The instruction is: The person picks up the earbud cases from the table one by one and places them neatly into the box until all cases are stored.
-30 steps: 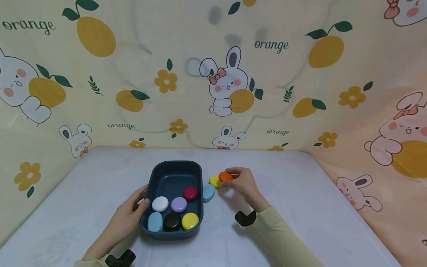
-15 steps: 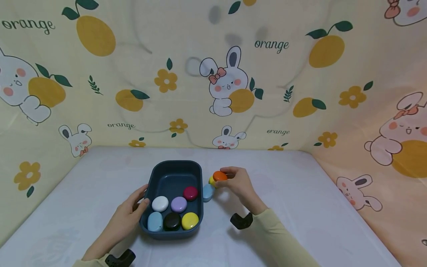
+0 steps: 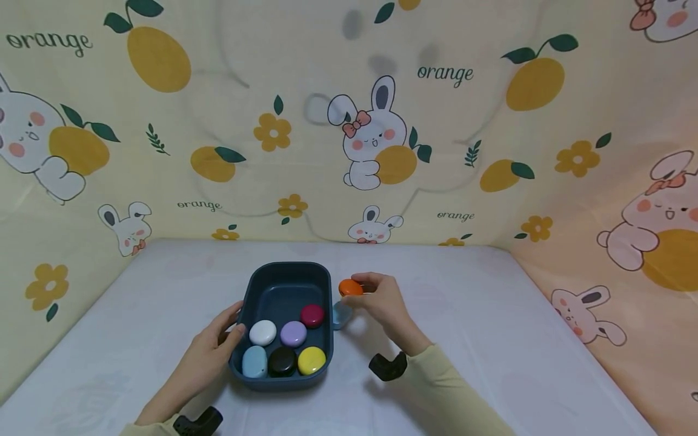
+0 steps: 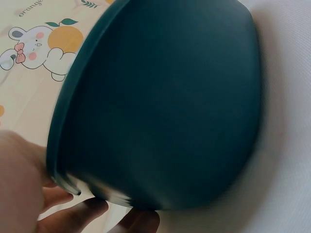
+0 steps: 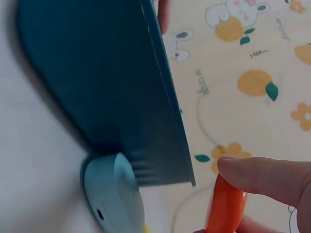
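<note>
A: Just changed, in the head view?
B: Now pinching the orange disc (image 3: 350, 287) with the right hand (image 3: 383, 301), shifted toward nine o'clock, just outside the navy tray (image 3: 272, 301) at its two o'clock.
A: Meaning, for the work?
B: By judgement, mid-transfer: nearer the rim, not yet inside.
A: And on the left?
B: Unchanged. Gripping the tray wall at nine o'clock with the left hand (image 3: 211, 347), thumb at the rim. Inside, a white disc (image 3: 263, 333), a lilac disc (image 3: 293, 334) and a crimson disc (image 3: 312, 315); below, from seven to five o'clock, a light-blue disc (image 3: 254, 362), a black disc (image 3: 282, 362) and a yellow disc (image 3: 311, 361).
A: Left wrist view?
B: Fingers (image 4: 80, 213) against the outer wall at seven o'clock, mostly hidden from the head camera.
A: Right wrist view?
B: A digit (image 5: 265, 174) along the orange disc at five o'clock. Beside the tray at seven, a second light-blue disc (image 5: 109, 189) with a dark slot (image 5: 100, 214) in its edge, lost from above. At six, a yellow sliver (image 5: 147, 229), perhaps another disc, covered in the head view.
</note>
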`<action>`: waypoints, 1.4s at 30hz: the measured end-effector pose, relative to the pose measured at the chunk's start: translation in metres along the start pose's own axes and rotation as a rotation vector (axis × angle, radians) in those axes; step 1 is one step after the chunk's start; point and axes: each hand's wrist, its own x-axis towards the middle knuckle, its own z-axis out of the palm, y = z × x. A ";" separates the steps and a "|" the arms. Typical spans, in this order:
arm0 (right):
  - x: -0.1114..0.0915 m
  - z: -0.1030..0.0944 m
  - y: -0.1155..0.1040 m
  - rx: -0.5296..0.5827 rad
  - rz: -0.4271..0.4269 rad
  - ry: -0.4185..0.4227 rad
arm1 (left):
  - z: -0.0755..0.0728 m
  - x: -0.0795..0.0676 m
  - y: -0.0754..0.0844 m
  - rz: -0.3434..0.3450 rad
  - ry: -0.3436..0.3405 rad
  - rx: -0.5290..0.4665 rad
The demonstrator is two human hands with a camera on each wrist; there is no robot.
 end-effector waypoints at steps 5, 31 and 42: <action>-0.003 0.006 -0.001 0.014 -0.022 -0.017 | 0.000 0.000 0.000 -0.001 0.002 0.006; -0.005 0.035 -0.013 0.099 -0.129 -0.199 | -0.001 0.000 0.000 -0.008 0.006 0.018; -0.002 0.048 -0.018 0.044 -0.189 -0.272 | 0.000 0.001 -0.001 -0.011 0.005 0.017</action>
